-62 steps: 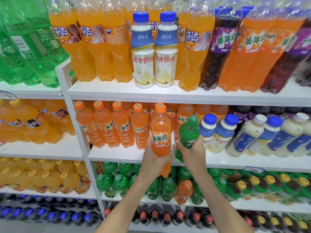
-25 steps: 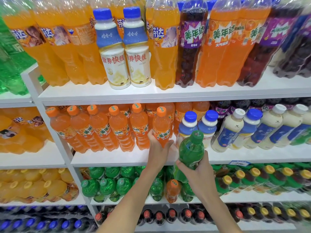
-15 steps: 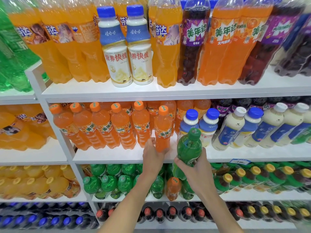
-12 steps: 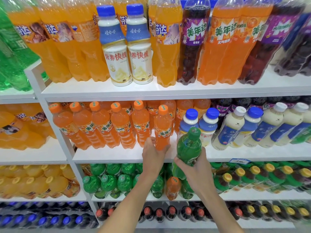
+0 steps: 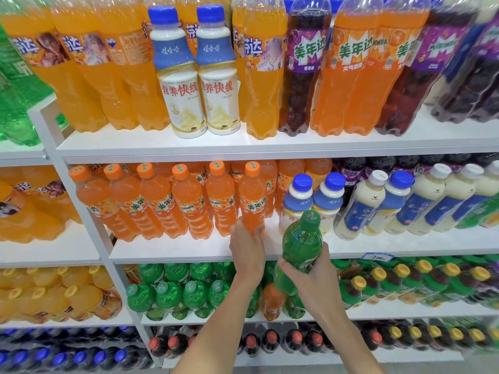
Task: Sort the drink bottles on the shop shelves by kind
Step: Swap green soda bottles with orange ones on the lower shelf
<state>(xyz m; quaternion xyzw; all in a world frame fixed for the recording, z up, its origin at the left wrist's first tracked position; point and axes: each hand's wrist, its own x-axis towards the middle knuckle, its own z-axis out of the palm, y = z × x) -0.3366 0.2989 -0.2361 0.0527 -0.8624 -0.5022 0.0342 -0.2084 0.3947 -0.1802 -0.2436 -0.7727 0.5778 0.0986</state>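
Hands at work on a soft-drink display: your left hand [image 5: 247,255] is wrapped round the foot of an orange bottle [image 5: 252,206] standing near the front of the middle shelf [image 5: 175,249], at the right end of that shelf's orange row [image 5: 189,203]. Your right hand [image 5: 316,276] grips a green bottle [image 5: 301,247] by its lower body. It is held upright in the air just in front of the middle shelf's edge, its cap level with the blue-capped milk drinks [image 5: 297,201] standing on that shelf.

The step in hand appears to be seating the orange bottle with its own kind. The green one looks out of place here. Its match seems to be the green bottles [image 5: 194,290] one level below the middle shelf, where a lone orange bottle [image 5: 271,303] stands among them.

The next move likely calls for you to let go of the orange bottle once it stands steady. Then bring the green one down under the middle shelf's lip and find it a gap without knocking its neighbours. The lone orange bottle below looks due for the return trip.
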